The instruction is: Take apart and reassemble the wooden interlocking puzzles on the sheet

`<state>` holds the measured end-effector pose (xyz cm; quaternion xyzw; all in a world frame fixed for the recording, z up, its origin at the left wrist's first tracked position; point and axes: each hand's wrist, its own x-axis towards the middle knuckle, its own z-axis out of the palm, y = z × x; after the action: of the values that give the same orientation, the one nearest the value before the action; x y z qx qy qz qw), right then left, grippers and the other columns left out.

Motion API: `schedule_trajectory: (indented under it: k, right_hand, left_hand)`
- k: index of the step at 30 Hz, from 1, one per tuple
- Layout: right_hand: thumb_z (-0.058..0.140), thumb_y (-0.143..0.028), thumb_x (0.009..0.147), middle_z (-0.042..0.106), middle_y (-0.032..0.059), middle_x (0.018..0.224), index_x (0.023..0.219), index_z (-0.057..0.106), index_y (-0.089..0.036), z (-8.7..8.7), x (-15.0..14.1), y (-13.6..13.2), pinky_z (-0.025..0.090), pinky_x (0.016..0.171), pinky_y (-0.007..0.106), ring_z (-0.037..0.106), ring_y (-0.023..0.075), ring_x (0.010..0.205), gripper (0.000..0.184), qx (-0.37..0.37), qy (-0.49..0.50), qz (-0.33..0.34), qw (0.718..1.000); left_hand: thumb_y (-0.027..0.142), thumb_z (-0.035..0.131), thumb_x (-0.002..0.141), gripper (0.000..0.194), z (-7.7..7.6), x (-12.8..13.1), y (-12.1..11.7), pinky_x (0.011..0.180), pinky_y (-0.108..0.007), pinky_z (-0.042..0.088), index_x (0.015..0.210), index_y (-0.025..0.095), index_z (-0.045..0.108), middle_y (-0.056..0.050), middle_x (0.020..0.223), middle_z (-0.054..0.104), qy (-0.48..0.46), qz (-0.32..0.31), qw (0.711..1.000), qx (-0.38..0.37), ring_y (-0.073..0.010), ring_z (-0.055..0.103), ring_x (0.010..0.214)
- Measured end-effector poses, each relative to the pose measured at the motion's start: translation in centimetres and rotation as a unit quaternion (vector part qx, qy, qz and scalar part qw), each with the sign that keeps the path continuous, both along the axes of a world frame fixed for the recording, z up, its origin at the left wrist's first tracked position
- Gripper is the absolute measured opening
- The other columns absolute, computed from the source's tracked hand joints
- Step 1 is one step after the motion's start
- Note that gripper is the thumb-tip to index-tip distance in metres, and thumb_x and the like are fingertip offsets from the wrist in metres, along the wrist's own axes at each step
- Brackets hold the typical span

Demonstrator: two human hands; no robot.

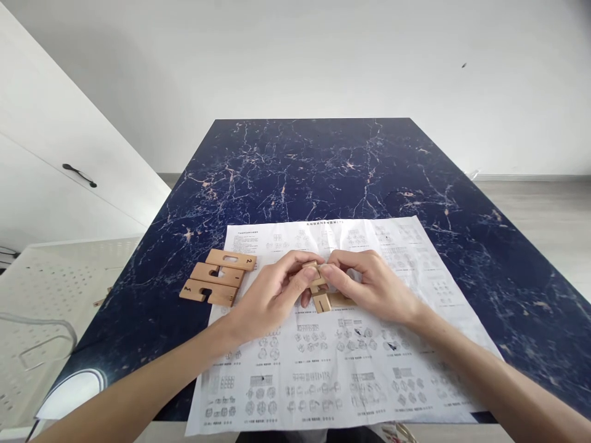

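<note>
Both of my hands meet over a creased paper sheet (277,394) printed with small diagrams. My left hand (281,286) pinches a small wooden puzzle piece (322,301) between thumb and fingers. From the other side my right hand (369,283) grips the same wooden work, thumb tip close to the left thumb. Part of another wooden piece (340,300) shows under my right hand. The fingers cover much of the wood, so how the pieces join is hidden. Left of my hands lie three flat notched wooden pieces (216,282) with handwritten marks, partly on the sheet.
The sheet lies on a dark blue marble-patterned table (295,172). A white cabinet with a black handle (79,175) stands at the left, beside a white perforated surface (92,277). A white wall (323,61) rises behind the table.
</note>
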<state>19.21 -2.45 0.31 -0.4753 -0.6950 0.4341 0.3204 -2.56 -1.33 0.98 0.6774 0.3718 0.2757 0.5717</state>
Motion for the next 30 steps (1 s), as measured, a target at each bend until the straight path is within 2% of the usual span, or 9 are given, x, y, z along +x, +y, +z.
schedule_trajectory:
  k: [5,8,11,14,16,19,24,27,30]
  right_hand:
    - [0.051,-0.067,0.105,0.047,-0.0033,0.058,0.066,0.048,-0.023,-0.1,-0.5,0.2,0.031,0.05,0.029,0.039,0.0114,0.052,0.059,-0.068,0.04,-0.021,0.997]
    - [0.049,-0.071,0.105,0.049,-0.0029,0.057,0.066,0.049,-0.023,-0.2,-0.5,0.3,0.033,0.05,0.029,0.041,0.0117,0.052,0.062,-0.082,0.07,-0.043,0.993]
    - [0.05,-0.072,0.105,0.049,-0.0032,0.055,0.066,0.051,-0.022,-0.3,-0.3,0.2,0.031,0.05,0.03,0.039,0.0111,0.05,0.063,-0.084,0.089,-0.054,0.991]
    - [0.049,-0.073,0.106,0.05,-0.0028,0.054,0.064,0.052,-0.022,-0.4,-0.2,0.1,0.03,0.051,0.03,0.04,0.011,0.05,0.066,-0.089,0.096,-0.053,0.99]
    - [0.047,-0.072,0.107,0.052,-0.0018,0.056,0.064,0.051,-0.022,-0.4,0.0,0.1,0.034,0.053,0.03,0.043,0.0117,0.051,0.066,-0.078,0.102,-0.033,0.991]
    - [0.047,-0.071,0.107,0.056,-0.0004,0.065,0.071,0.054,-0.022,0.0,0.8,0.2,0.04,0.058,0.031,0.049,0.0136,0.059,0.061,-0.025,0.103,0.011,0.994]
    - [0.08,-0.052,0.093,0.066,0.0021,0.091,0.091,0.065,-0.023,0.4,2.7,0.7,0.05,0.07,0.032,0.059,0.017,0.078,0.033,0.051,-0.007,0.116,0.992]
    - [0.088,-0.042,0.086,0.066,0.0071,0.117,0.105,0.071,-0.025,0.1,3.2,0.8,0.057,0.079,0.035,0.064,0.0234,0.102,0.03,0.051,-0.079,0.167,0.981]
    - [0.083,-0.038,0.091,0.064,0.0091,0.123,0.104,0.075,-0.025,-0.4,3.2,0.9,0.058,0.07,0.031,0.064,0.0236,0.102,0.02,0.05,-0.107,0.168,0.979]
  left_hand:
    - [0.058,0.046,0.112,0.043,0.8,-0.2,0.5,0.088,-0.037,0.057,0.132,0.024,0.064,-0.007,0.11,0.071,-0.001,-0.005,0.999,-0.045,-0.0237,0.069,0.102]
    - [0.06,0.066,0.102,0.055,0.7,-0.5,0.5,0.094,-0.041,0.058,0.144,0.027,0.052,-0.009,0.124,0.068,-0.056,-0.036,0.994,-0.086,-0.0269,0.069,0.113]
    - [0.044,0.09,0.086,0.078,0.4,-0.5,0.3,0.096,-0.041,0.059,0.149,0.031,0.044,-0.008,0.131,0.065,-0.074,-0.05,0.992,-0.086,-0.024,0.07,0.108]
    - [0.037,0.09,0.087,0.07,0.4,-0.3,0.2,0.097,-0.041,0.058,0.145,0.029,0.051,-0.008,0.132,0.065,-0.049,-0.038,0.996,-0.065,-0.0241,0.07,0.109]
    - [0.037,0.089,0.087,0.063,0.6,-0.3,0.4,0.098,-0.041,0.058,0.141,0.027,0.057,-0.009,0.132,0.066,-0.043,-0.033,0.997,-0.047,-0.0266,0.069,0.115]
    - [0.04,0.088,0.088,0.055,0.7,-0.4,0.6,0.093,-0.039,0.058,0.135,0.025,0.063,-0.008,0.123,0.069,-0.053,-0.025,0.997,-0.039,-0.0247,0.069,0.108]
    - [0.046,0.083,0.092,0.051,0.8,-0.9,1.0,0.086,-0.033,0.057,0.134,0.024,0.065,-0.007,0.119,0.07,-0.076,0.023,0.994,-0.07,-0.0197,0.067,0.098]
    - [0.043,0.085,0.09,0.053,0.7,-1.0,1.1,0.084,-0.032,0.057,0.136,0.025,0.064,-0.006,0.119,0.071,-0.081,0.055,0.992,-0.074,-0.0191,0.067,0.097]
    - [0.041,0.087,0.088,0.055,0.6,-1.0,1.1,0.085,-0.034,0.058,0.135,0.025,0.064,-0.007,0.117,0.072,-0.089,0.061,0.991,-0.075,-0.0209,0.069,0.098]
